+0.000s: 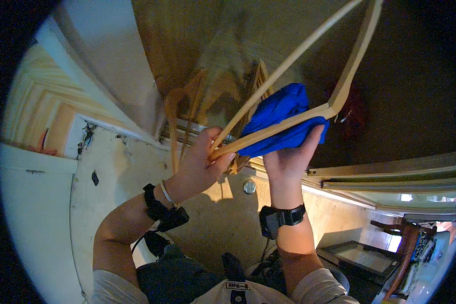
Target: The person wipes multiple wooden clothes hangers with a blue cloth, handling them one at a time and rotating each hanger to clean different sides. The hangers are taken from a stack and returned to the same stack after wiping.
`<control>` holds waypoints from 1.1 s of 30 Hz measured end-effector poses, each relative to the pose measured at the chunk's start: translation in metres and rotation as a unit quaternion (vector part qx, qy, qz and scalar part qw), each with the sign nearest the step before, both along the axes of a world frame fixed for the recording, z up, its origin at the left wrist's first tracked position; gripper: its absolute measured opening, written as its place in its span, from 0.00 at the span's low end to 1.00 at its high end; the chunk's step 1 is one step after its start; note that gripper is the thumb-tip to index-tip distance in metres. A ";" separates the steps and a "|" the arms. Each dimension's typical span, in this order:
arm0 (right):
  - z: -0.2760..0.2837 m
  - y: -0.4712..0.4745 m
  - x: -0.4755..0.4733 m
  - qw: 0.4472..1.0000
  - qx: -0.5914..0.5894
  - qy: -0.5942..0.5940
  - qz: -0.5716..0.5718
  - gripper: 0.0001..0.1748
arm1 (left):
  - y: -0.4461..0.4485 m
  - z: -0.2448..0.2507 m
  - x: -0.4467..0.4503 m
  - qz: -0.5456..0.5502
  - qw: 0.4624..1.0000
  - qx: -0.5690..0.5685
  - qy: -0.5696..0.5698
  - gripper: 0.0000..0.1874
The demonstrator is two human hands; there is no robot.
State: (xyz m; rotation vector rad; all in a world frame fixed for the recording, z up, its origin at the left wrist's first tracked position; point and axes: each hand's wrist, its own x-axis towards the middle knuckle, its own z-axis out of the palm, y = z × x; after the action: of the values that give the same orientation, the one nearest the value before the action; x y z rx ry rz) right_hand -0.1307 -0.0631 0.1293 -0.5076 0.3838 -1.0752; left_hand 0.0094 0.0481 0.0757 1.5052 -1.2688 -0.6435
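Note:
My left hand (199, 163) grips one narrow end of a light wooden frame (285, 128), where a thin rod and a thicker flat bar meet. The frame reaches up and to the right, past the top edge of the view. In my right hand (294, 155) is a blue cloth (275, 110), folded around the flat bar just below its bend, with the thumb pressed on it at the right. Part of the bar shows between the two sides of the cloth. My right fingers are mostly hidden behind the cloth.
A dark glossy panel (395, 98) stands beyond my hands and seems to reflect the wooden frame. Its track (364, 176) runs along the lower right. A small round metal fitting (249, 186) is on the floor. At lower right lies a dark-framed flat object (361, 258).

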 end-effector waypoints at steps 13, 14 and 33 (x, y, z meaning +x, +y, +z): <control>-0.077 0.038 0.028 0.960 -0.072 0.266 0.053 0.27 | -0.006 -0.015 -0.014 0.034 0.996 -0.061 -0.057 0.13; -0.078 0.037 0.027 0.947 -0.042 0.315 0.049 0.27 | -0.006 -0.018 -0.016 0.011 0.998 -0.020 0.054 0.13; -0.052 0.051 0.023 0.940 -0.119 0.317 -0.040 0.22 | -0.025 -0.009 -0.024 0.037 0.993 -0.111 0.004 0.09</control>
State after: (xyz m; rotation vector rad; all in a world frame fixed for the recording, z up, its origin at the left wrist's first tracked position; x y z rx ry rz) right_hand -0.1073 -0.0118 0.0772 -1.0702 0.8512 -1.0235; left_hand -0.0145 0.0231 0.0670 1.3564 -1.2302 -0.4437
